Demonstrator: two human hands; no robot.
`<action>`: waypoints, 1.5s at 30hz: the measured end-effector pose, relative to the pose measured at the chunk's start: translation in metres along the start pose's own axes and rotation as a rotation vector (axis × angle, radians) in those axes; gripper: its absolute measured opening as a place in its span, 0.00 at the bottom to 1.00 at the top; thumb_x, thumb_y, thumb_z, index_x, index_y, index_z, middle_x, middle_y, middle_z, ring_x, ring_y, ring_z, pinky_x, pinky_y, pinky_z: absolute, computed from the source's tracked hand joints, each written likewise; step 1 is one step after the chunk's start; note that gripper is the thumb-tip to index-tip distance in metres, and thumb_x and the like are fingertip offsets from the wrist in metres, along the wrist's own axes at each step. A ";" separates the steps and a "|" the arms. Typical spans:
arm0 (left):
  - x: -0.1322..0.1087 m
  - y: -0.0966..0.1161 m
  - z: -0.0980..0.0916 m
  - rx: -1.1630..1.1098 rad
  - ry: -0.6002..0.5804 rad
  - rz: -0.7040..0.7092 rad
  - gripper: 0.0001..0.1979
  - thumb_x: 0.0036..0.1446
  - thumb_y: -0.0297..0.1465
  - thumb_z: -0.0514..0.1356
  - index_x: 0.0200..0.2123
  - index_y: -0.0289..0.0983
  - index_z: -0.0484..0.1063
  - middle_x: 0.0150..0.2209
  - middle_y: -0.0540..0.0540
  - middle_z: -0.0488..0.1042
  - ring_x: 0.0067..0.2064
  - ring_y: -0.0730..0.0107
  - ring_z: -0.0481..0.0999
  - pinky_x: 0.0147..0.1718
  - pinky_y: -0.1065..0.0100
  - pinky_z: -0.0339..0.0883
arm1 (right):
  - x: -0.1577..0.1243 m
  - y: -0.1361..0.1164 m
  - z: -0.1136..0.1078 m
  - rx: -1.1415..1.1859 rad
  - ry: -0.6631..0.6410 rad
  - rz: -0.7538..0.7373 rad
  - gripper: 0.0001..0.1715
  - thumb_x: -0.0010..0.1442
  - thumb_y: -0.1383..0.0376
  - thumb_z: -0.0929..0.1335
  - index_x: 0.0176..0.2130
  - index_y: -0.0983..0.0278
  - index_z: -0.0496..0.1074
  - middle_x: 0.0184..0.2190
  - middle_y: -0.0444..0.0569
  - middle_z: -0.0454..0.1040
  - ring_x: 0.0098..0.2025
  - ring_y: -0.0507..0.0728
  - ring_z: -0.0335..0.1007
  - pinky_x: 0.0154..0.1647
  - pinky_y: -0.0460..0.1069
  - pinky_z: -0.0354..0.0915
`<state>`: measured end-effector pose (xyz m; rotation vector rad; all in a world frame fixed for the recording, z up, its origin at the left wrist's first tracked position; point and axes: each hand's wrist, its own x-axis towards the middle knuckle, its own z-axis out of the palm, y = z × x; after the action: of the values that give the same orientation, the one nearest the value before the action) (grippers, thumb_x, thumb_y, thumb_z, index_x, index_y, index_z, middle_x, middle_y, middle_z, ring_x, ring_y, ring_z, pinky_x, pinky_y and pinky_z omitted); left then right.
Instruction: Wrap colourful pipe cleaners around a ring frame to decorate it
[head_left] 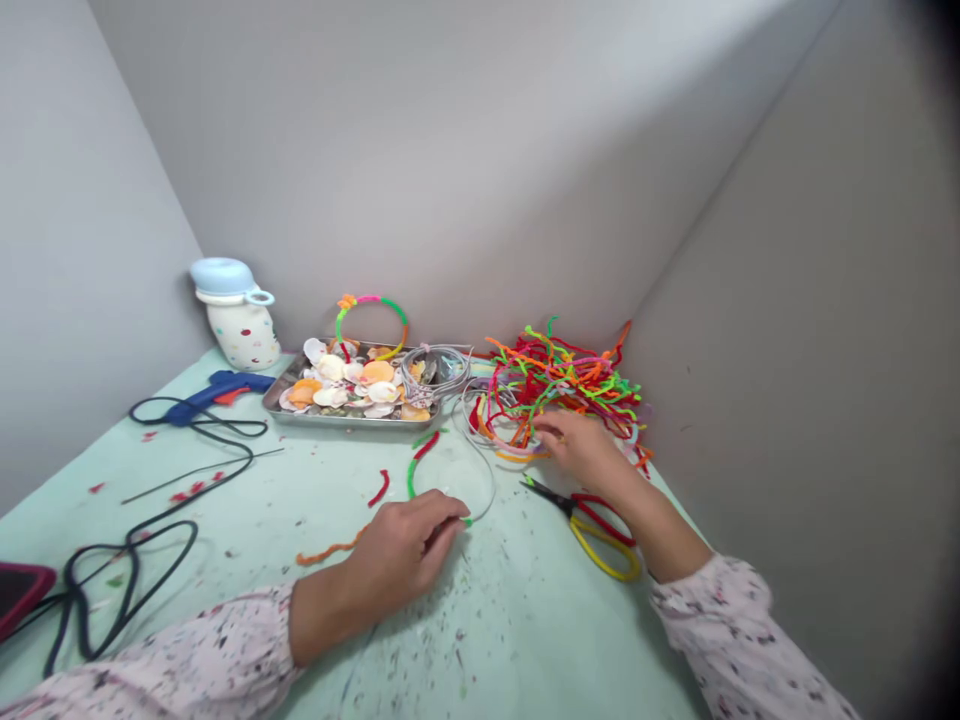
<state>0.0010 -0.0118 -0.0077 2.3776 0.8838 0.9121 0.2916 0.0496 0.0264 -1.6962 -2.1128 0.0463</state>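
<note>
My left hand [405, 548] lies curled on the mat, its fingertips at the edge of a thin wire hoop [454, 478] partly wrapped in green pipe cleaner. The hand seems to grip the hoop's lower end. My right hand [577, 448] reaches into a tangled heap of multicoloured pipe cleaners [559, 380], with its fingers on the near edge. Whether those fingers pinch a strand is hidden. Just below that hand lie scissors [592, 530] with red and yellow handles. Short red pipe cleaner pieces [379, 488] and an orange piece [326, 550] lie near my left hand.
A metal tray of seashells [279, 412] stands at the back, with a wire coil [435, 368] on it and a pipe cleaner ring [373, 318] behind it. Further left are a blue glue gun [217, 395] with a black cord, and a white spotted jar [238, 325]. Grey walls enclose the mat.
</note>
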 end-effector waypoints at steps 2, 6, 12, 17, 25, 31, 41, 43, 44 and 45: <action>0.001 0.001 -0.001 -0.033 0.033 -0.011 0.09 0.62 0.26 0.53 0.43 0.36 0.72 0.36 0.45 0.76 0.36 0.70 0.75 0.36 0.71 0.66 | 0.013 -0.014 0.013 0.017 -0.037 -0.049 0.20 0.60 0.69 0.63 0.50 0.60 0.74 0.46 0.49 0.78 0.45 0.56 0.74 0.47 0.48 0.65; 0.004 0.001 -0.004 -0.128 0.128 -0.187 0.09 0.63 0.31 0.53 0.43 0.36 0.71 0.35 0.46 0.75 0.31 0.72 0.73 0.32 0.71 0.65 | 0.033 -0.027 0.032 -0.017 -0.087 -0.060 0.23 0.60 0.69 0.62 0.54 0.59 0.70 0.47 0.49 0.77 0.43 0.55 0.74 0.43 0.47 0.64; 0.013 -0.007 -0.010 -0.402 0.292 -0.474 0.12 0.63 0.38 0.53 0.44 0.37 0.67 0.27 0.52 0.68 0.24 0.75 0.65 0.23 0.74 0.60 | 0.033 -0.013 0.031 -0.102 -0.096 -0.012 0.12 0.59 0.69 0.63 0.36 0.63 0.76 0.35 0.50 0.78 0.35 0.55 0.71 0.34 0.45 0.60; 0.019 -0.015 -0.014 -0.522 0.464 -0.539 0.12 0.63 0.39 0.53 0.45 0.37 0.65 0.23 0.55 0.64 0.24 0.75 0.63 0.25 0.74 0.60 | 0.027 -0.007 0.024 -0.138 -0.088 0.003 0.12 0.60 0.69 0.63 0.41 0.62 0.75 0.38 0.50 0.77 0.37 0.54 0.71 0.37 0.45 0.60; 0.008 0.000 -0.013 -0.236 0.102 -0.213 0.08 0.63 0.34 0.53 0.39 0.36 0.68 0.28 0.50 0.69 0.28 0.73 0.67 0.29 0.72 0.60 | 0.035 -0.029 0.031 -0.207 -0.176 -0.057 0.15 0.62 0.65 0.62 0.45 0.59 0.74 0.39 0.50 0.78 0.40 0.57 0.72 0.36 0.46 0.59; -0.002 0.014 -0.011 -0.020 -0.428 0.190 0.05 0.59 0.32 0.57 0.35 0.39 0.70 0.31 0.50 0.75 0.31 0.72 0.72 0.31 0.72 0.60 | 0.038 -0.024 0.034 -0.268 -0.167 0.008 0.18 0.62 0.64 0.62 0.49 0.61 0.72 0.40 0.56 0.78 0.39 0.60 0.73 0.35 0.48 0.59; -0.003 0.012 -0.005 0.042 -0.482 0.175 0.07 0.58 0.36 0.58 0.34 0.39 0.70 0.31 0.50 0.75 0.32 0.71 0.73 0.30 0.71 0.60 | 0.036 -0.017 0.026 -0.092 -0.061 0.058 0.12 0.58 0.65 0.63 0.38 0.60 0.76 0.33 0.49 0.79 0.33 0.56 0.73 0.32 0.47 0.60; -0.003 0.012 -0.005 0.036 -0.483 0.167 0.07 0.58 0.36 0.58 0.34 0.39 0.70 0.31 0.50 0.75 0.31 0.71 0.73 0.29 0.71 0.59 | 0.035 -0.012 0.019 -0.012 0.008 0.079 0.14 0.59 0.65 0.62 0.40 0.59 0.75 0.34 0.46 0.79 0.33 0.54 0.73 0.33 0.46 0.61; -0.003 0.011 -0.005 0.031 -0.484 0.161 0.07 0.58 0.36 0.58 0.34 0.39 0.70 0.31 0.50 0.75 0.31 0.71 0.73 0.29 0.71 0.59 | 0.035 -0.009 0.014 0.026 0.047 0.094 0.15 0.60 0.65 0.61 0.41 0.60 0.75 0.35 0.46 0.79 0.34 0.54 0.73 0.34 0.46 0.62; -0.003 0.011 -0.005 0.026 -0.485 0.155 0.06 0.58 0.36 0.58 0.34 0.39 0.70 0.31 0.50 0.75 0.31 0.71 0.73 0.29 0.72 0.59 | 0.035 -0.006 0.009 0.059 0.089 0.112 0.16 0.61 0.64 0.61 0.41 0.60 0.76 0.36 0.47 0.79 0.35 0.54 0.73 0.36 0.47 0.63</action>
<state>0.0006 -0.0208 0.0007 2.5504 0.5289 0.3421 0.2768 0.0833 0.0309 -1.7475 -1.9324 0.0651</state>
